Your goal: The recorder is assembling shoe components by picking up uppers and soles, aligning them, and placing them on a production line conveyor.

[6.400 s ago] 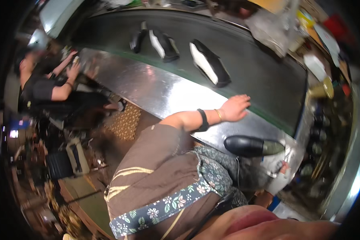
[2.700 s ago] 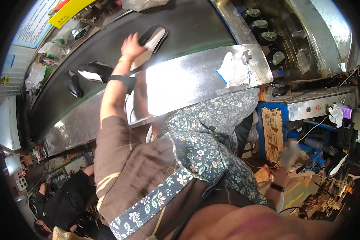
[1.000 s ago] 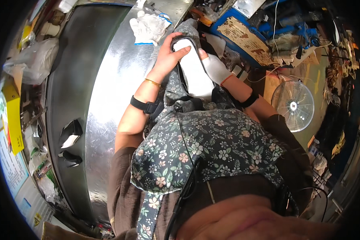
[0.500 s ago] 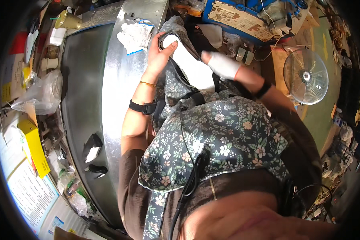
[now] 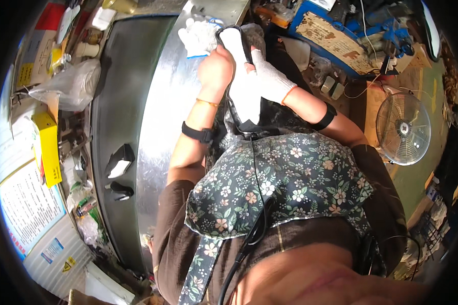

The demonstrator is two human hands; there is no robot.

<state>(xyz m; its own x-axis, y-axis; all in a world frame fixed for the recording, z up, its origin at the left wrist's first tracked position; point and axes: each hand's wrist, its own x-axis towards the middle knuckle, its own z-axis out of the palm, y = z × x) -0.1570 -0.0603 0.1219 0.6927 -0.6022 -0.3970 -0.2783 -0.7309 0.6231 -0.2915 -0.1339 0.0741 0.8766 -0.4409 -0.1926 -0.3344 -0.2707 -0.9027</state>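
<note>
Here your bare left hand and gloved right hand both grip the black shoe with its white insole, held beside the steel bench.

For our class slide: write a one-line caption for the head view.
Bare left hand and gloved right hand hold a black-and-white shoe piece beside a steel conveyor edge.
</note>
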